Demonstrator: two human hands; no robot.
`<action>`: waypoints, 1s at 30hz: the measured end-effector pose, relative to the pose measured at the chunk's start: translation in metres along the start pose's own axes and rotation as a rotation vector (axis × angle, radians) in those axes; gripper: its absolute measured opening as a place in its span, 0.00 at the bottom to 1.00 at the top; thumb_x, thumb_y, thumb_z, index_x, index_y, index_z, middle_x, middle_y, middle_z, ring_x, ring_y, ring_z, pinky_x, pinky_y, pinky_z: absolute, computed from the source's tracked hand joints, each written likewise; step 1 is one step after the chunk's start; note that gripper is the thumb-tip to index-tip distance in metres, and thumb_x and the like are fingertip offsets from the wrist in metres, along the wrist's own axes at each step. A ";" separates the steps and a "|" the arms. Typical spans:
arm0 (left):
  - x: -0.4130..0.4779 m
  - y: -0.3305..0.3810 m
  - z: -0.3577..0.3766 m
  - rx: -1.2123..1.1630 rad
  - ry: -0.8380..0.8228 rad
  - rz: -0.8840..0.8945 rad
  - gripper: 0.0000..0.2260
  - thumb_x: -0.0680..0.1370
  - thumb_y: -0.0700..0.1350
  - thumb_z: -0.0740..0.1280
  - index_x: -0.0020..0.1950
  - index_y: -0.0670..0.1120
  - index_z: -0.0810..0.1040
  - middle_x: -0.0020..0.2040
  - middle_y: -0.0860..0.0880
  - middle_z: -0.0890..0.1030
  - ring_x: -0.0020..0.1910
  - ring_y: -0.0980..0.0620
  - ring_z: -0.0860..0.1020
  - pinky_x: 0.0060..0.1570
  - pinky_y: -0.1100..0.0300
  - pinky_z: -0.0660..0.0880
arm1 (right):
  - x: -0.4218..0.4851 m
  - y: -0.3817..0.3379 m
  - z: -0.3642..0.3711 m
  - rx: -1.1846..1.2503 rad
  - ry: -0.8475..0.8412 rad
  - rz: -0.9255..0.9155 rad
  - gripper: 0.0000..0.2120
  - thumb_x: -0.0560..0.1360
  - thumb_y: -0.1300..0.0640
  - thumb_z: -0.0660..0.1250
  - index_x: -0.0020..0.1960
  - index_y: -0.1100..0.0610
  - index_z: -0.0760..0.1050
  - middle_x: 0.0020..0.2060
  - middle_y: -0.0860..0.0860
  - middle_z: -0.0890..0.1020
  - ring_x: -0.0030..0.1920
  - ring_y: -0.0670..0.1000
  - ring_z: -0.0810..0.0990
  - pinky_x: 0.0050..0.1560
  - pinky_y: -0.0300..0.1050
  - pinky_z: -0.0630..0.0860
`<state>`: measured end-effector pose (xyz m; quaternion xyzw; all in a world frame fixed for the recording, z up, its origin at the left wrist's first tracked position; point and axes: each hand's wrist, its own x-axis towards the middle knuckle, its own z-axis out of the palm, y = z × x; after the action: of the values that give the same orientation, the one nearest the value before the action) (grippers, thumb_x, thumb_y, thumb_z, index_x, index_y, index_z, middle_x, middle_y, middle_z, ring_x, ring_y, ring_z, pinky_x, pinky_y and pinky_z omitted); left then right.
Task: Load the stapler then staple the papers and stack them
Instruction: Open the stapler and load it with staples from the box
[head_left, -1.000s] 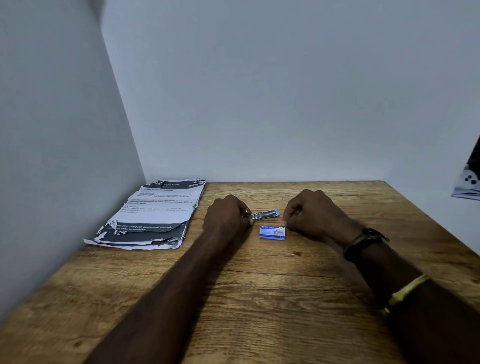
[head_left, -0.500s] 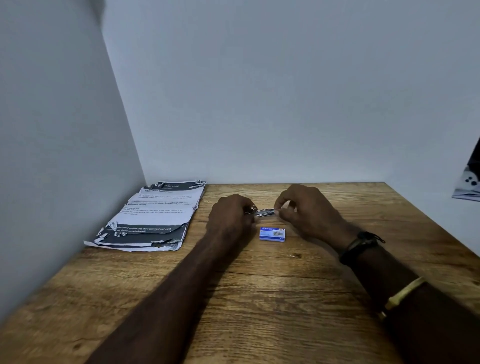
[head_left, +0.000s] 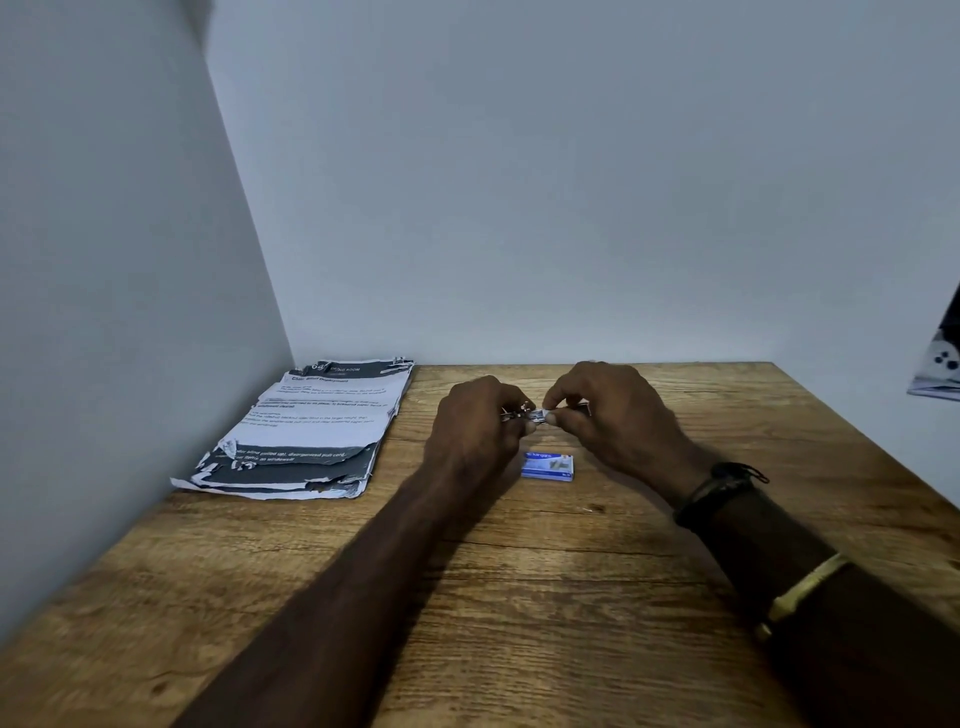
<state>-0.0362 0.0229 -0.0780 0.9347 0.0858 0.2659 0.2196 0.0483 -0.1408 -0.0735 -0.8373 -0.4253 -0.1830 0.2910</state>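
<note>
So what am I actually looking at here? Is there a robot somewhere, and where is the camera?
There is no robot here: those are a person's two bare hands. Every picture comes from one wide-angle camera worn on the person's head, looking forward and down, which is why the arms reach in from the bottom edge. On the wooden table lie a stack of printed papers at the far left, beside the wall, and a small blue staple box on the near side of the hands. The left hand grips a small metal stapler, and the right hand pinches its other end between thumb and finger. Whether any staples are in the fingers is too small to tell. The right arm wears a black wristband and a yellow bangle.
</note>
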 end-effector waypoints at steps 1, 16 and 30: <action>0.000 0.000 0.000 -0.004 0.002 0.000 0.10 0.75 0.50 0.74 0.55 0.52 0.87 0.52 0.50 0.86 0.52 0.49 0.81 0.49 0.58 0.73 | 0.000 0.000 -0.001 0.001 0.001 0.002 0.04 0.75 0.52 0.74 0.49 0.50 0.85 0.42 0.49 0.83 0.45 0.52 0.80 0.49 0.55 0.78; 0.000 0.001 0.000 -0.022 0.013 0.018 0.09 0.74 0.49 0.75 0.54 0.51 0.87 0.50 0.50 0.87 0.50 0.49 0.82 0.51 0.55 0.78 | 0.000 -0.002 -0.006 0.006 0.005 0.029 0.09 0.73 0.52 0.77 0.54 0.51 0.87 0.48 0.49 0.88 0.49 0.51 0.83 0.52 0.54 0.79; 0.002 -0.002 -0.002 -0.043 0.027 -0.002 0.09 0.74 0.48 0.75 0.53 0.51 0.87 0.51 0.50 0.87 0.51 0.49 0.83 0.53 0.55 0.78 | -0.001 0.011 -0.001 0.050 0.005 -0.073 0.05 0.73 0.56 0.77 0.48 0.52 0.87 0.49 0.49 0.86 0.53 0.52 0.82 0.55 0.56 0.78</action>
<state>-0.0354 0.0255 -0.0766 0.9260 0.0837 0.2801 0.2388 0.0567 -0.1477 -0.0770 -0.8132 -0.4591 -0.1851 0.3060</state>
